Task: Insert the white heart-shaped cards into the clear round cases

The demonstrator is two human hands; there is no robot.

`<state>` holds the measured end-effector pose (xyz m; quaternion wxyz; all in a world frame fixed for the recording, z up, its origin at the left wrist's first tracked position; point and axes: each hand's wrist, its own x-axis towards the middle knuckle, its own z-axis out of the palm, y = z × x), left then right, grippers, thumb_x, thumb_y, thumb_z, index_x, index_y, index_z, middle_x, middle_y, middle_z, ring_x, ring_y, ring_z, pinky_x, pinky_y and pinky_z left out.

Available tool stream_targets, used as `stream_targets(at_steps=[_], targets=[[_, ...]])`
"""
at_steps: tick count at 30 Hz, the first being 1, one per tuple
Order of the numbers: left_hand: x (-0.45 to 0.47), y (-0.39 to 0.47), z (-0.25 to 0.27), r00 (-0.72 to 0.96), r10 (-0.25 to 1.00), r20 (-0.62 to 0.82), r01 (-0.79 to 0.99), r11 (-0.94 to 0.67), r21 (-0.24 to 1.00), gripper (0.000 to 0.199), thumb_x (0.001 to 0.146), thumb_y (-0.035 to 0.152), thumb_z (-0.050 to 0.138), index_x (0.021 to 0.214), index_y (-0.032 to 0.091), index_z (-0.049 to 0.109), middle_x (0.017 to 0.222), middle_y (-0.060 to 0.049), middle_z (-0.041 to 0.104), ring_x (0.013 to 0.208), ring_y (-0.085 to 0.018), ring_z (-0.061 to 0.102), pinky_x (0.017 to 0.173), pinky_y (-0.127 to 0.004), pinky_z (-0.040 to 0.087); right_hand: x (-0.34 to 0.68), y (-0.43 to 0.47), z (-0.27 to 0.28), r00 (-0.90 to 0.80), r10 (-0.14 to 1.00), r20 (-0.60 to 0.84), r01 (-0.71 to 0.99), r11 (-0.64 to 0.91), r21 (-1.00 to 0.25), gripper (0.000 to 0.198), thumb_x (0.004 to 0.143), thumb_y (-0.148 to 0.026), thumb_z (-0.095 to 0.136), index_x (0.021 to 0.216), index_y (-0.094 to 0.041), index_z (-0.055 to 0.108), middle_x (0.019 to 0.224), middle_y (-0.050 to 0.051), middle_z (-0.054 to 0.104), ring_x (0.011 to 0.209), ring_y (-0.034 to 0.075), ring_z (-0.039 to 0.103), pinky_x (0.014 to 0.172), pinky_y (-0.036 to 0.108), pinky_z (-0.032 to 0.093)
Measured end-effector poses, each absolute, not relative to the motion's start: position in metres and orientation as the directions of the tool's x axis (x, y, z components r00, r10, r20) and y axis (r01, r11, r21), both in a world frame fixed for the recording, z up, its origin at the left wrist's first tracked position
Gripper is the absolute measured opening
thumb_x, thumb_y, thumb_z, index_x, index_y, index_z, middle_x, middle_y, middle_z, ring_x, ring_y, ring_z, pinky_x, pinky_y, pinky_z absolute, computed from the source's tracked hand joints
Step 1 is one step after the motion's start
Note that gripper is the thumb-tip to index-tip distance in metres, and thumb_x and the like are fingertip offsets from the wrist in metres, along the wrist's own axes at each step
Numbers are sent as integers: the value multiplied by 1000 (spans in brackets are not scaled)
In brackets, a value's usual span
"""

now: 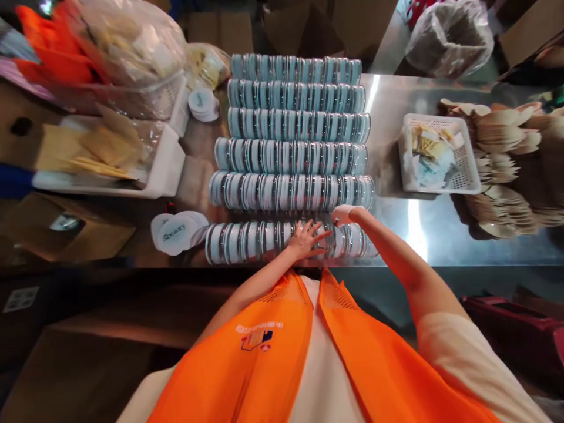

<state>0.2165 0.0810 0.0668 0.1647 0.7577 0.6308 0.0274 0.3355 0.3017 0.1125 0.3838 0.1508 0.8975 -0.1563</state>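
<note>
Clear round containers with whitish bands (247,242) lie on their sides, packed face to face in a front row near the table edge. My left hand (305,239) rests on the right half of this row, fingers spread and nothing held. At the row's right part, my right hand (344,215) bends down at the wrist, close to the containers. Its fingers are pale and blurred, so whether it grips one is unclear. Behind the hands runs another row of such containers (291,191), with several more rows beyond. White round cards with printed lettering (178,232) lie left of the front row.
On the steel table (390,229), a white basket (471,176) holds small packets. Stacked wooden spoons (502,205) sit at the right. Another card stack (202,104) and white bins (165,176) with packets stand left. A plastic-lined bin (449,41) is at the back right.
</note>
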Motion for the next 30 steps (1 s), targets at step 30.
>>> stream_targets(at_steps=[30], targets=[[220,84,56,178,976,-124,928,-125,350,68,93,63,58,156,44,41,165,-10,38,151,-44,30,117,-72,18,422,101,65,-654,448,-610,575,818,-17,38,97,-4,33,110,-3,69,97,24,71,90,27,71,70,32,50]])
